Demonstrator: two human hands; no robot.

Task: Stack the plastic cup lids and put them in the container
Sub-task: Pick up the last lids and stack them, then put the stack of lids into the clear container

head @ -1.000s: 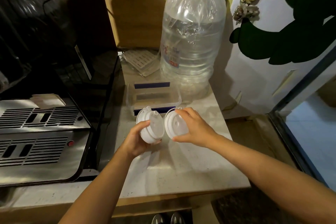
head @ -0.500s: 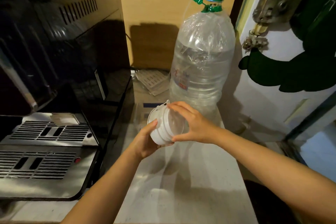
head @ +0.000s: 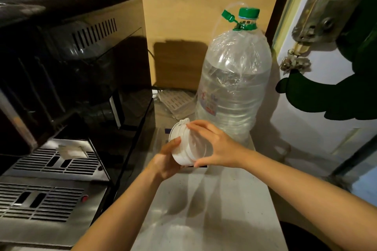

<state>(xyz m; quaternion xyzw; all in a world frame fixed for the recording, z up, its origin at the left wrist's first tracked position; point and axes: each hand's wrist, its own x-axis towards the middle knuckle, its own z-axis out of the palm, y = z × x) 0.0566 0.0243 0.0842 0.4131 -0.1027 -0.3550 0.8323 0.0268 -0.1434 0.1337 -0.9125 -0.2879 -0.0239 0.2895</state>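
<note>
A stack of white plastic cup lids (head: 188, 145) lies on its side in the air above the counter, held between both hands. My left hand (head: 166, 161) grips its left end, thumb on top. My right hand (head: 214, 146) presses the right end, with fingers over the top and thumb underneath. The clear container (head: 163, 138) sits on the counter right behind the hands; only its left edge and a strip of its near rim show.
A black coffee machine (head: 71, 79) with a metal drip tray (head: 51, 185) fills the left. A large water bottle (head: 232, 83) with a green cap stands behind the container. A white wall with a green shape rises on the right. The pale counter (head: 204, 210) runs toward me.
One second ago each hand held its own lid group side by side. The two groups have come together into one stack, and the view has tilted upward.
</note>
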